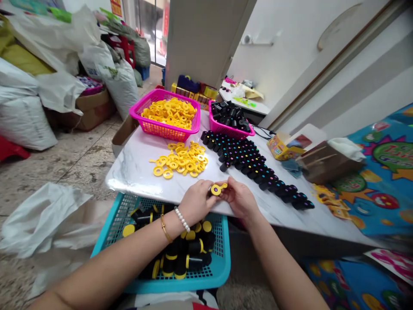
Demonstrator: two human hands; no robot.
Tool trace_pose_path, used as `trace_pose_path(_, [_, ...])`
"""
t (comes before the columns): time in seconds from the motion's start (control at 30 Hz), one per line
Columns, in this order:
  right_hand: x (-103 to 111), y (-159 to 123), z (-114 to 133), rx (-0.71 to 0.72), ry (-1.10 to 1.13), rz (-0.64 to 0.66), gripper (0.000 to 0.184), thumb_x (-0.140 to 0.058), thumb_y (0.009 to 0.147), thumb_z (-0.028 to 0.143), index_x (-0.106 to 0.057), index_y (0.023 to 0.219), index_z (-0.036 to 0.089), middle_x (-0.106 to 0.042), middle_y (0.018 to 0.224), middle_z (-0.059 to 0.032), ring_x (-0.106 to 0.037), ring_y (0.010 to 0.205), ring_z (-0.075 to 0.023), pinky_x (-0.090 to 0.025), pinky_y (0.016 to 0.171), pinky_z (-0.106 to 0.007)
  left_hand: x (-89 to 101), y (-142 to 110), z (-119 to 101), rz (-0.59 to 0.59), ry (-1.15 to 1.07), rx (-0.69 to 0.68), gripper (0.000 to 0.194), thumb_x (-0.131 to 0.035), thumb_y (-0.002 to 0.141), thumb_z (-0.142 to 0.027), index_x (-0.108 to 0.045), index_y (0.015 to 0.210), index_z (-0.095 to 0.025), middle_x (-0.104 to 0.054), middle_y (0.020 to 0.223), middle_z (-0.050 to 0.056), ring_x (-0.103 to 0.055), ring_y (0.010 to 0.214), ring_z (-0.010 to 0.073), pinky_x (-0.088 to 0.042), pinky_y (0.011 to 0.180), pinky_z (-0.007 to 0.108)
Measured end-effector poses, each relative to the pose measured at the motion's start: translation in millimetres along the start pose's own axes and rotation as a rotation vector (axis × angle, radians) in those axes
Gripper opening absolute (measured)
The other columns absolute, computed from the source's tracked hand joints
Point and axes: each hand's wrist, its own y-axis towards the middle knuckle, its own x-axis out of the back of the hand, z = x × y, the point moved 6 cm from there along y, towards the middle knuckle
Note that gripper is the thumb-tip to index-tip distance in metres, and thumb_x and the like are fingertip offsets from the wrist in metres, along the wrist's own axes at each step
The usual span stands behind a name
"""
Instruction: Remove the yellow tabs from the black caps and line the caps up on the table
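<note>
Hands [197,200] [241,198] hold yellow ring [219,188] — apparently on black piece [210,192].

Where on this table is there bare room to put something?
On the white table, the left front corner is bare, left of the loose yellow rings. So is a strip right of the right hand, between the black rows and the front edge. Crowded: the back, with the yellow-filled basket and black-filled basket.

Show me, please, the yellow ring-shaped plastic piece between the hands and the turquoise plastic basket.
Yellow ring-shaped plastic piece [219,190]: head view, flat ring, right of its centre.
Turquoise plastic basket [226,258]: head view, right-hand rim.
</note>
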Motion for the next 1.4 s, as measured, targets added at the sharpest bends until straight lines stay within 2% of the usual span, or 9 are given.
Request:
trace_pose_path(0.27, [15, 9, 2, -0.292, 0.002, 0.313, 0.038, -0.064, 0.082, 0.042, -0.070, 0.102, 0.010, -0.072, 0.091, -0.0114, -0.069, 0.073, -0.0150, -0.056, 0.072, -0.028, -0.9, 6, -3, 0.055, 0.053, 0.000, 0.013, -0.061, 0.080, -0.026, -0.066, 0.088, -0.017, -0.055, 0.072, 0.001, -0.052, 0.069, 0.0147, -0.040, 0.065, 0.026])
trace_pose_path(0.4, [20, 6, 4, -0.263, -0.066, 0.298, 0.033, -0.071, 0.077, 0.029, -0.068, 0.105, 0.012, -0.072, 0.091, -0.0093, -0.069, 0.077, -0.0160, -0.056, 0.077, -0.032, -3.0, 3, -4, 0.079, 0.064, 0.005, 0.017, -0.057, 0.082, -0.027, -0.065, 0.094, -0.018, -0.057, 0.075, 0.002, -0.053, 0.070, 0.0150, -0.041, 0.066, 0.026])
trace_pose_path(0.6, [-8, 12, 13, -0.240, -0.337, 0.343, 0.024, -0.073, 0.073, 0.026, -0.058, 0.089, 0.018, -0.060, 0.062, 0.0057, -0.058, 0.051, -0.0089, -0.050, 0.049, -0.020, -7.6, 4, -2, 0.143, 0.071, 0.021, 0.017, -0.055, 0.084, -0.031, -0.065, 0.089, -0.018, -0.057, 0.075, 0.002, -0.053, 0.070, 0.0152, -0.043, 0.068, 0.027])
trace_pose_path(0.7, [-16, 12, 17, -0.172, -0.408, 0.330, 0.023, -0.070, 0.075, 0.027, -0.051, 0.086, 0.020, -0.053, 0.059, 0.0086, -0.054, 0.048, -0.0076, -0.046, 0.047, -0.018, -10.2, 6, -1, 0.148, 0.099, 0.038, 0.019, -0.054, 0.084, -0.032, -0.064, 0.089, -0.017, -0.059, 0.077, 0.003, -0.055, 0.073, 0.0172, -0.044, 0.071, 0.030])
trace_pose_path(0.9, [-24, -35, 11, 0.006, -0.525, 0.258, 0.020, -0.057, 0.087, 0.038, -0.049, 0.096, 0.021, -0.053, 0.069, 0.0054, -0.052, 0.052, -0.0080, -0.045, 0.048, -0.019, -4.2, -18, -13, 0.237, 0.149, 0.022, 0.012, -0.055, 0.079, -0.024, -0.060, 0.086, -0.016, -0.059, 0.085, 0.006, -0.058, 0.078, 0.0198, -0.046, 0.069, 0.030])
trace_pose_path(1.03, [-28, -63, -13, -0.029, -0.514, 0.262, 0.026, -0.055, 0.086, 0.045, -0.050, 0.087, 0.020, -0.049, 0.062, 0.0059, -0.043, 0.043, -0.0070, -0.036, 0.038, -0.018, -7.8, -52, -17, 0.394, 0.170, -0.032, 0.019, -0.054, 0.079, -0.019, -0.060, 0.098, -0.020, -0.061, 0.093, 0.005, -0.061, 0.077, 0.0192, -0.048, 0.067, 0.029])
trace_pose_path(1.13, [-17, -51, -3, 0.053, -0.592, 0.107, 0.030, -0.050, 0.088, 0.048, -0.051, 0.079, 0.020, -0.045, 0.050, 0.0065, -0.038, 0.037, -0.0083, -0.031, 0.036, -0.020, -9.0, -68, -15, 0.455, 0.183, 0.009, 0.042, -0.058, 0.078, -0.021, -0.054, 0.120, -0.023, -0.061, 0.106, 0.007, -0.062, 0.086, 0.0218, -0.049, 0.075, 0.031])
trace_pose_path(1.27, [13, -9, 57, 0.538, -0.968, -0.383, 0.022, -0.062, 0.080, 0.039, -0.058, 0.092, 0.020, -0.057, 0.073, -0.0010, -0.053, 0.060, -0.0145, -0.045, 0.059, -0.028, -4.3, -60, -19, 0.434, 0.095, 0.011, 0.049, -0.062, 0.078, -0.031, -0.051, 0.126, -0.027, -0.061, 0.106, 0.005, -0.061, 0.091, 0.0220, -0.049, 0.082, 0.033])
trace_pose_path(1.4, [23, 33, 72, 0.588, -1.297, -0.442, 0.030, -0.063, 0.077, 0.028, -0.061, 0.105, 0.021, -0.061, 0.090, -0.0052, -0.056, 0.067, -0.0168, -0.046, 0.073, -0.034, 5.7, -27, -21, 0.333, 0.065, -0.008, 0.043, -0.059, 0.082, -0.031, -0.052, 0.123, -0.023, -0.061, 0.095, 0.005, -0.059, 0.084, 0.0202, -0.050, 0.079, 0.034])
